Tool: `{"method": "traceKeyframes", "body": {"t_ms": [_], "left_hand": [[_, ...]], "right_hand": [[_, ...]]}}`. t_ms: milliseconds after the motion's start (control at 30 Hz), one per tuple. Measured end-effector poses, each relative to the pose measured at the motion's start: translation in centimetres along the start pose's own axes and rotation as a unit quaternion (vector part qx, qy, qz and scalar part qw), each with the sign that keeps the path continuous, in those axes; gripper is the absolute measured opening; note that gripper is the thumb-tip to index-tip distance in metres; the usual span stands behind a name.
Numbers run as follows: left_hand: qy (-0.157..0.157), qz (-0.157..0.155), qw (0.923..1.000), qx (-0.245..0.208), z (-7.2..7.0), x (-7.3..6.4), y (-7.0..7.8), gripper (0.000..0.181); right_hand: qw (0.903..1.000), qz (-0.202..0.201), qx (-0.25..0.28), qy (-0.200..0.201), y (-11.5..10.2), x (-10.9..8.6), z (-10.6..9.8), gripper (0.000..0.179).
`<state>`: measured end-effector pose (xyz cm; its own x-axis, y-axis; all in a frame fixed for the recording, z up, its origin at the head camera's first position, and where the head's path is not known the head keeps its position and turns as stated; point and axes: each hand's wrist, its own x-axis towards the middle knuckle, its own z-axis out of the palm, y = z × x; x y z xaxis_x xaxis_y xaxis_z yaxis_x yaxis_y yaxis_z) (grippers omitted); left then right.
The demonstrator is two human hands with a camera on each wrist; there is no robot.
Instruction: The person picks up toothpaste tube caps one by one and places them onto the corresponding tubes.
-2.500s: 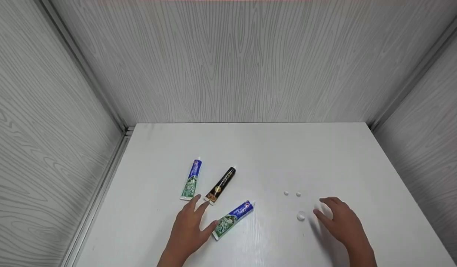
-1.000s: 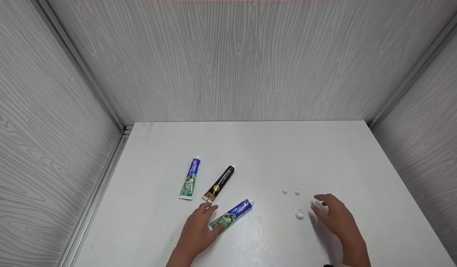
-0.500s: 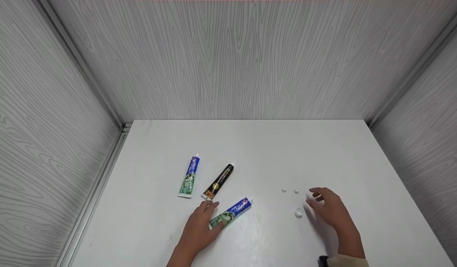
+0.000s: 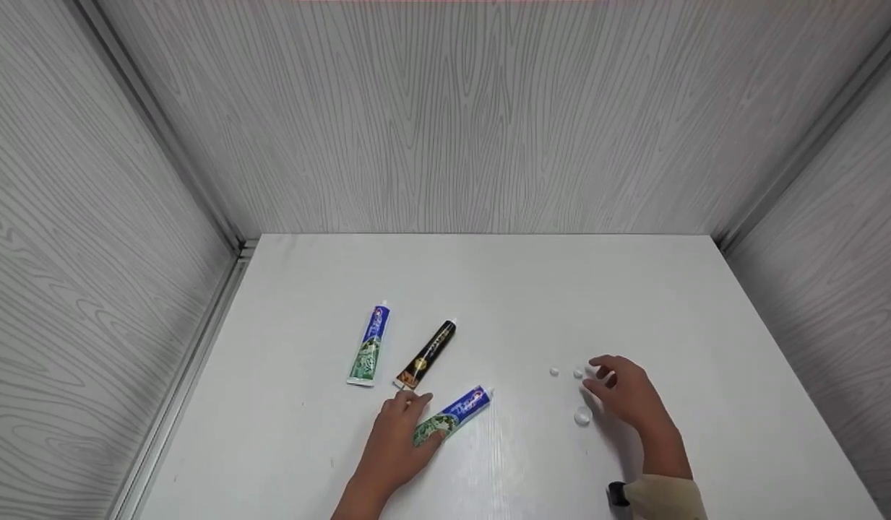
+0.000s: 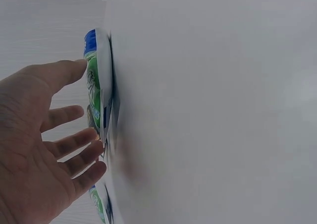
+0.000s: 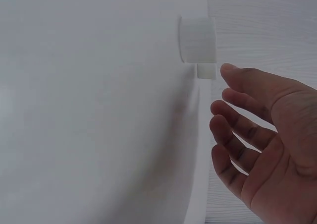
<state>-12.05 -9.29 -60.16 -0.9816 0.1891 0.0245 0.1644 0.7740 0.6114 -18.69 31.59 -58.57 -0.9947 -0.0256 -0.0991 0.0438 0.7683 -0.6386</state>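
Observation:
In the head view my left hand hovers at the lower end of a blue-and-green toothpaste tube, the thumb overlapping it. The left wrist view shows the fingers spread beside that tube, not wrapped round it. Just beyond the fingertips lies a black toothpaste tube. My right hand has its fingers loosely bent, with nothing between them, close to a small white cap. Nearer the front sits a larger white cap; both caps overlap in the right wrist view, right by the thumb tip.
Another blue-and-green toothpaste tube lies left of the black one. A second small white cap sits left of the right hand. Grey wood-grain panels wall in the white table at the back and both sides.
My right hand has moved left and away from me, up to the small white cap. The left hand has shifted right, its thumb now over the near tube. Tubes and caps lie as before.

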Motion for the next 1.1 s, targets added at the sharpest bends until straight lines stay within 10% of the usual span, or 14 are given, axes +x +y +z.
{"method": "traceKeyframes", "body": {"t_ms": [1100], "left_hand": [[-0.032,0.026,0.9989,0.021,2.1,2.0,2.3,0.072]], "right_hand": [[0.9994,0.017,-0.009,-0.028,-1.1,2.5,1.0,0.024]]}}
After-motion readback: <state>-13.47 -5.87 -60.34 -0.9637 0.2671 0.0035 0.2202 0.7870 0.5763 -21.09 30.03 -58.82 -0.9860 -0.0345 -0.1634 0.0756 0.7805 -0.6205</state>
